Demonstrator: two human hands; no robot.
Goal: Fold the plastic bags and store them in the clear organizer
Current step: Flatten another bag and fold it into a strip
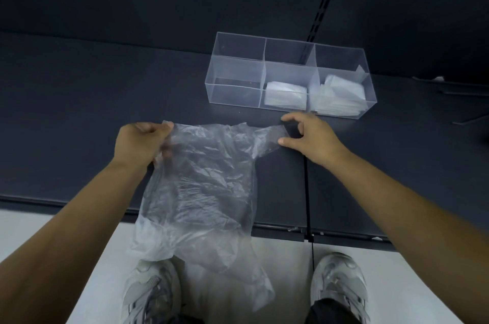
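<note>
Holding a clear plastic bag on the dark surface, I am stretching its two handles apart. My left grip is curling its fingers around the left handle, and my right grip is pinching the tip of the right handle between thumb and forefinger, as best I can judge. The bag is lying by the surface's near edge, just in front of the clear organizer, which is sitting toward the far right with folded bags in its near middle and near right compartments. The bag's long axis is running far to near: handles are pointing away from me, while the bottom is draping over the near edge and hanging above the floor. I am judging the film to be very light, limp and slippery, creasing easily and trapping air, so it is likely to slide and puff open unless pressed flat. Taking hold at the handle ends and corners is looking safest.
</note>
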